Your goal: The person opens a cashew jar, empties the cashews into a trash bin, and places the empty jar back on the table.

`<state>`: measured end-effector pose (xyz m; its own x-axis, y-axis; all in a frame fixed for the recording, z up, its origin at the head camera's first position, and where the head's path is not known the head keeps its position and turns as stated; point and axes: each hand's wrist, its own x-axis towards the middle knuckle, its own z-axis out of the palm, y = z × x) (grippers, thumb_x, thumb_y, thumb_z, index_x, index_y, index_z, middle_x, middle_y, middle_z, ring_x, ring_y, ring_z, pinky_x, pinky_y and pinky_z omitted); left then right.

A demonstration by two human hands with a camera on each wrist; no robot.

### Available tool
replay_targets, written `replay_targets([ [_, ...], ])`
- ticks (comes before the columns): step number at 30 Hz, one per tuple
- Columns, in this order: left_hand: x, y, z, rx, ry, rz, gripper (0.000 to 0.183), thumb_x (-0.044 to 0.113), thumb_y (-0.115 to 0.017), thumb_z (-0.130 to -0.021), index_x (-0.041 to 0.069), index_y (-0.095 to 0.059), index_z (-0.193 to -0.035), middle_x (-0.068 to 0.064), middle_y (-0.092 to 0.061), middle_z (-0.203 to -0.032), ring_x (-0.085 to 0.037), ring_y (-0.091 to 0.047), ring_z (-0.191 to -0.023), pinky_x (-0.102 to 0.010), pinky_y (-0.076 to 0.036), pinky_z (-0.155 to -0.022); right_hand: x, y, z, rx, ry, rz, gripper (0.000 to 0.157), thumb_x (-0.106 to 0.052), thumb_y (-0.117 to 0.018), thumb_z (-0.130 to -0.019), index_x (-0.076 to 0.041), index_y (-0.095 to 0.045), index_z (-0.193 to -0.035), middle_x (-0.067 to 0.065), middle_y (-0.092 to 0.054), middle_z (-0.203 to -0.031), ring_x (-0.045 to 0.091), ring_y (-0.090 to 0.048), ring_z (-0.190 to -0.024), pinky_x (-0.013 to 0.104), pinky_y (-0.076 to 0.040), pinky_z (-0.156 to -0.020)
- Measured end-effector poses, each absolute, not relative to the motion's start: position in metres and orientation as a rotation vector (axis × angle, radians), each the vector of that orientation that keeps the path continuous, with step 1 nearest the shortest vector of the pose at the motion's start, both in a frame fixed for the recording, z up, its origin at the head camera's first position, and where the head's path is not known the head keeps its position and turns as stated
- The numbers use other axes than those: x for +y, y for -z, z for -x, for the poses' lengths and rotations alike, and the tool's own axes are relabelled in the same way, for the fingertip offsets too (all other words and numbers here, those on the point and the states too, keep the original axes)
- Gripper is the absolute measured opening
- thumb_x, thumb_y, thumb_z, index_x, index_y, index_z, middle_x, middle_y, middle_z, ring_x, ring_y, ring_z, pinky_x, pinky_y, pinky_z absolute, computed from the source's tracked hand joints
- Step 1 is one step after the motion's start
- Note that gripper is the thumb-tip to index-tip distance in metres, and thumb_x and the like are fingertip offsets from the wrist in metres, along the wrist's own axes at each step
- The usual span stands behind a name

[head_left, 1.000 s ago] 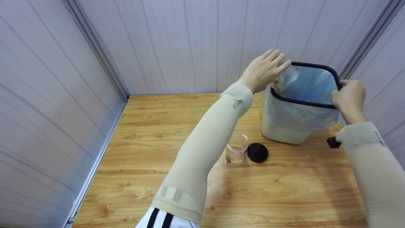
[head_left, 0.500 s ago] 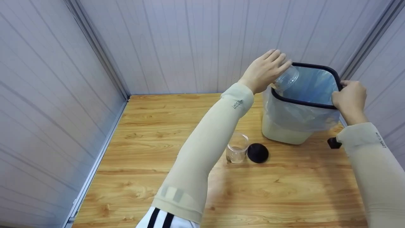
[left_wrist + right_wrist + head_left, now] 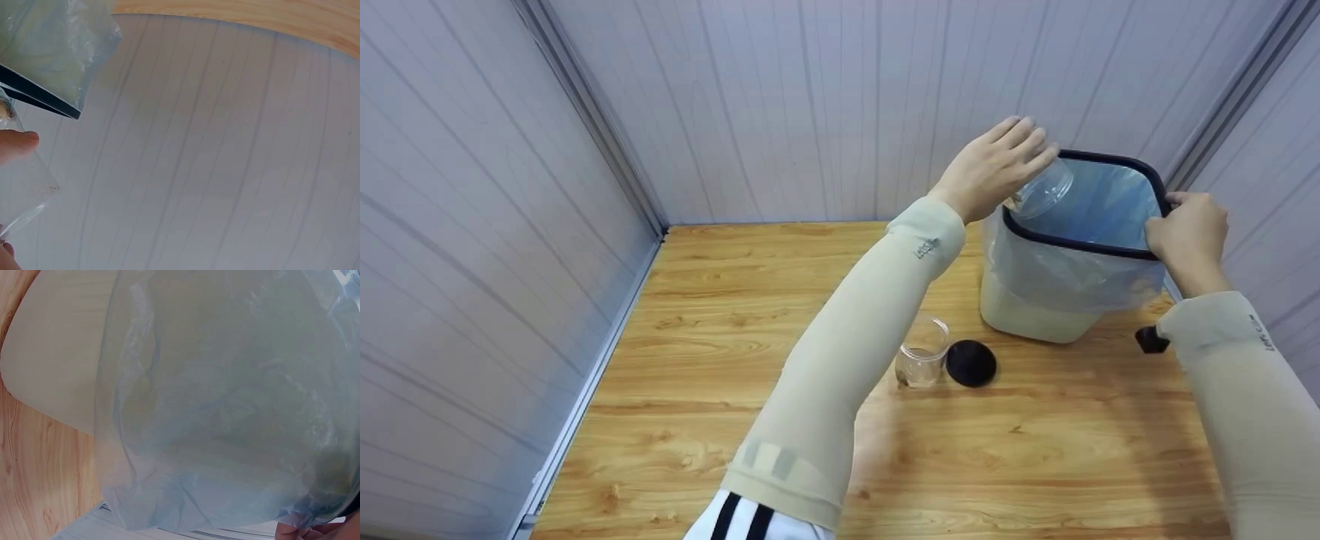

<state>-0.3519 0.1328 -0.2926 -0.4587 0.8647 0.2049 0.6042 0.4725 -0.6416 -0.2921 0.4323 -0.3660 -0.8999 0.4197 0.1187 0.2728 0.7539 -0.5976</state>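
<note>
My left hand [image 3: 992, 166] grips a clear plastic jar [image 3: 1048, 191], tipped on its side with its mouth over the near-left rim of a trash bin [image 3: 1024, 307]. Small brown bits [image 3: 5, 109] sit near the jar's mouth in the left wrist view, and a few dark specks cling further down its wall. A thin plastic liner [image 3: 1057, 277] is folded over the bin's outside, beneath a black rim [image 3: 1084, 243]. At the bin's right side, my right hand [image 3: 1191, 234] holds that rim; only its fingers [image 3: 306, 532] show in the right wrist view.
A second clear jar [image 3: 921, 360] stands upright on the wooden table [image 3: 720, 360], partly behind the left sleeve. Beside it lies a round black lid [image 3: 971, 363]. Pale panelled walls [image 3: 840, 112] enclose the table at the back and both sides.
My left hand and the tipped jar have shifted slightly right, further over the bin. Fewer brown bits show in the jar. The right hand keeps its hold on the rim.
</note>
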Motion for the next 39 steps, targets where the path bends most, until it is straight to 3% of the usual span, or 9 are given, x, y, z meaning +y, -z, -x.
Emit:
replay_targets([
  [10, 0.137, 0.296, 0.351, -2.147, -0.731, 1.202, 0.064, 0.012, -0.049, -0.114, 0.020, -0.025, -0.172, -0.006, -0.035, -0.175, -0.028, -0.028, -0.166, -0.040, -0.024, -0.138, 0.431, 0.364, 0.291, -2.710, -0.885, 0.547, 0.060, -0.006, -0.046, -0.103, 0.005, -0.042, -0.162, 0.040, -0.055, -0.152, 0.020, -0.045, -0.053, 0.033, -0.040, -0.058],
  [13, 0.137, 0.296, 0.351, -2.144, -0.730, 1.202, 0.058, 0.015, -0.043, -0.117, 0.021, -0.025, -0.172, -0.004, -0.034, -0.176, -0.027, -0.027, -0.167, -0.040, -0.023, -0.138, 0.433, 0.365, 0.292, -2.705, -0.880, 0.528, 0.060, -0.006, -0.046, -0.102, 0.007, -0.043, -0.161, 0.031, -0.076, -0.113, 0.018, -0.040, -0.049, 0.034, -0.037, -0.053],
  [17, 0.138, 0.295, 0.349, -2.162, -0.749, 1.204, 0.060, 0.016, -0.044, -0.116, 0.022, -0.023, -0.173, -0.004, -0.031, -0.177, -0.026, -0.022, -0.168, -0.040, -0.020, -0.139, 0.435, 0.367, 0.293, -2.699, -0.873, 0.516, 0.061, -0.006, -0.046, -0.102, 0.008, -0.043, -0.161, 0.015, -0.067, -0.067, 0.016, -0.033, -0.045, 0.035, -0.032, -0.047],
  [21, 0.139, 0.294, 0.348, -2.161, -0.790, 1.209, 0.066, 0.013, -0.047, -0.115, 0.022, -0.020, -0.174, -0.004, -0.027, -0.179, -0.027, -0.019, -0.169, -0.041, -0.018, -0.139, 0.433, 0.367, 0.293, -2.706, -0.864, 0.530, 0.060, -0.008, -0.047, -0.104, 0.007, -0.042, -0.162, 0.038, -0.072, -0.115, 0.017, -0.035, -0.046, 0.035, -0.035, -0.050],
  [23, 0.140, 0.294, 0.348, -2.148, -0.802, 1.212, 0.065, 0.012, -0.046, -0.115, 0.022, -0.020, -0.174, -0.005, -0.027, -0.179, -0.027, -0.019, -0.170, -0.041, -0.018, -0.139, 0.433, 0.366, 0.293, -2.710, -0.863, 0.536, 0.060, -0.008, -0.046, -0.104, 0.006, -0.042, -0.162, 0.042, -0.061, -0.142, 0.020, -0.038, -0.049, 0.037, -0.039, -0.055],
  [25, 0.141, 0.295, 0.348, -2.134, -0.804, 1.219, 0.063, 0.011, -0.044, -0.116, 0.021, -0.021, -0.173, -0.005, -0.028, -0.179, -0.027, -0.019, -0.170, -0.041, -0.018, -0.139, 0.433, 0.366, 0.293, -2.713, -0.862, 0.543, 0.061, -0.008, -0.046, -0.104, 0.005, -0.042, -0.163, 0.040, -0.056, -0.150, 0.026, -0.047, -0.060, 0.040, -0.043, -0.064],
  [29, 0.142, 0.297, 0.348, -2.111, -0.788, 1.232, 0.062, 0.008, -0.045, -0.115, 0.023, -0.025, -0.172, -0.005, -0.031, -0.178, -0.027, -0.020, -0.170, -0.042, -0.020, -0.139, 0.432, 0.366, 0.292, -2.713, -0.863, 0.546, 0.061, -0.008, -0.046, -0.103, 0.005, -0.042, -0.163, 0.038, -0.053, -0.154, 0.035, -0.054, -0.078, 0.046, -0.045, -0.076],
  [34, 0.144, 0.300, 0.348, -2.100, -0.798, 1.237, 0.062, 0.008, -0.046, -0.115, 0.023, -0.026, -0.172, -0.005, -0.031, -0.178, -0.027, -0.019, -0.170, -0.042, -0.022, -0.138, 0.432, 0.366, 0.292, -2.719, -0.859, 0.545, 0.060, -0.008, -0.046, -0.104, 0.005, -0.042, -0.163, 0.039, -0.056, -0.150, 0.025, -0.047, -0.058, 0.039, -0.043, -0.064],
  [39, 0.144, 0.300, 0.347, -2.131, -0.796, 1.239, 0.063, 0.008, -0.045, -0.116, 0.022, -0.023, -0.174, -0.006, -0.029, -0.179, -0.028, -0.019, -0.170, -0.043, -0.020, -0.139, 0.432, 0.366, 0.291, -2.716, -0.858, 0.542, 0.060, -0.009, -0.046, -0.104, 0.005, -0.042, -0.163, 0.039, -0.053, -0.154, 0.031, -0.053, -0.066, 0.044, -0.046, -0.072],
])
